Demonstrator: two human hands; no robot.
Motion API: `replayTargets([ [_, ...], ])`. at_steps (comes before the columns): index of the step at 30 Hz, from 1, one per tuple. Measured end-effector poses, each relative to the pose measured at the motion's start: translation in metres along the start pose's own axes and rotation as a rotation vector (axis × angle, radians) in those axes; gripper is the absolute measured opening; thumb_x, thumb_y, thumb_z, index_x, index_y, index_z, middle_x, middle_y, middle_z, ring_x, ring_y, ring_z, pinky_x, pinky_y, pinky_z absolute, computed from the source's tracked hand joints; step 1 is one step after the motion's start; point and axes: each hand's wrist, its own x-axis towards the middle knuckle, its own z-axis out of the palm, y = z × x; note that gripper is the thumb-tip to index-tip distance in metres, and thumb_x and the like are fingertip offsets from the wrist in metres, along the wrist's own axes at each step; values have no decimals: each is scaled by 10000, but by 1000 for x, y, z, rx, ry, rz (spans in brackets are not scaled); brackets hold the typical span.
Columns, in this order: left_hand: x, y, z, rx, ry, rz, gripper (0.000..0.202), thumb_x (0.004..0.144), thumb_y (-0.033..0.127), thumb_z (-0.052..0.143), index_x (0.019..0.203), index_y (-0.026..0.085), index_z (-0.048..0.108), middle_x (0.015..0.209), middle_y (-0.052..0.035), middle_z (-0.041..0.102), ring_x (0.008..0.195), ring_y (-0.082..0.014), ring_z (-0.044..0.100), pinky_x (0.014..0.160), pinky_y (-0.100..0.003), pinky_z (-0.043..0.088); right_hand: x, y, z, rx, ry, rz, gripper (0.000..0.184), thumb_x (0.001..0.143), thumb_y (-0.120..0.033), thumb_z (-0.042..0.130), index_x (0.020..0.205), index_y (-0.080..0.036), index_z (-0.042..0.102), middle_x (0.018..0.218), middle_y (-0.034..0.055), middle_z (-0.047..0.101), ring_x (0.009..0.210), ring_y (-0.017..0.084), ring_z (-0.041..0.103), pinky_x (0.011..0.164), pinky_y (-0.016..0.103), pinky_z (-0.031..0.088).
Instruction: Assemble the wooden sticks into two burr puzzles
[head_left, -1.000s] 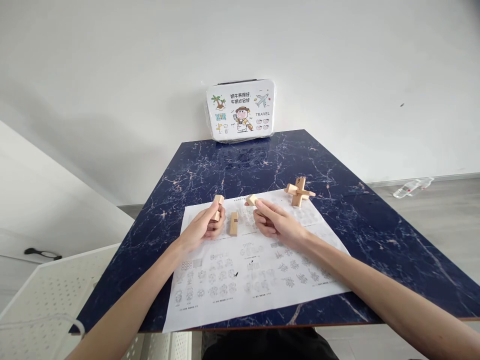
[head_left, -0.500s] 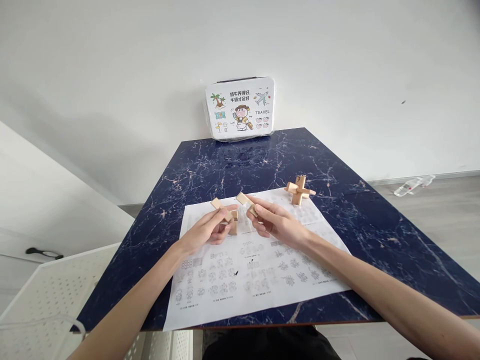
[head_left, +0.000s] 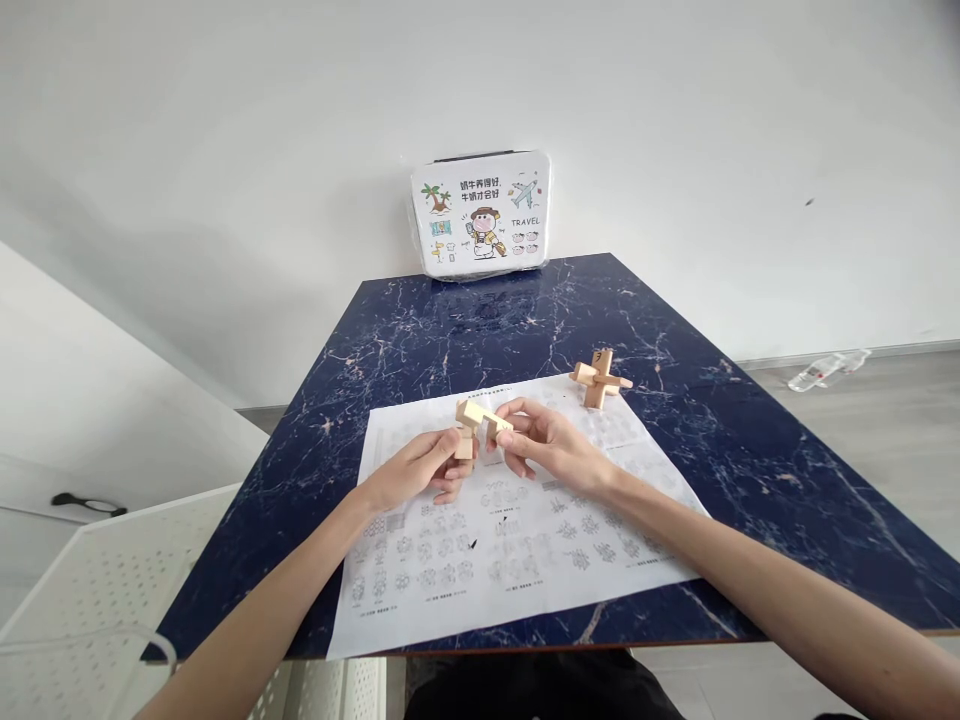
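Note:
My left hand (head_left: 416,468) is closed on a small light wooden puzzle piece (head_left: 465,447), partly hidden by the fingers. My right hand (head_left: 559,448) pinches the near end of a notched wooden bar (head_left: 480,412) between thumb and fingers. The bar slants over the top of the left hand's piece; whether the two touch I cannot tell. Beneath both hands lies a white printed sheet (head_left: 450,575) with rows of small diagrams. Beyond the right hand, a cross-shaped wooden puzzle (head_left: 598,378) stands at the sheet's far right corner.
The dark blue marble-patterned table (head_left: 480,335) carries a white cartoon-printed case (head_left: 484,215) against the wall. A perforated white unit (head_left: 127,590) stands at the left, with a pale cable across it. A clear plastic item (head_left: 825,370) lies on the floor at right.
My hands have come closer together. The notched bar in my right hand has turned and moved left over the left hand's piece, which now sits more upright.

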Motion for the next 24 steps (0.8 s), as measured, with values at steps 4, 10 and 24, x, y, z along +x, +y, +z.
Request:
replayTargets([
  [4, 0, 1, 3, 22, -7, -10, 502, 1079, 642, 395, 951, 183, 552, 697, 63, 349, 495, -84, 274, 507, -277, 388, 0, 1, 2, -14, 8, -12, 347, 965, -525, 753, 1049, -243, 569, 865, 23, 717, 545, 109, 478, 511, 306, 354],
  [10, 3, 0, 0, 527, 554, 52, 501, 1067, 609, 455, 766, 209, 445, 679, 38, 356, 577, -125, 312, 562, -283, 265, 0, -4, 0, -10, 179, -22, 295, 1002, -519, 696, 991, -249, 579, 926, 26, 707, 537, 103, 433, 523, 317, 334],
  [24, -2, -9, -7, 1247, 731, 287, 280, 957, 401, 644, 781, 211, 538, 709, 2, 562, 626, -156, 502, 637, -292, 354, 0, -6, 1, -3, 248, 9, 329, 973, -534, 724, 941, -231, 600, 862, 11, 679, 536, 96, 406, 537, 313, 310],
])
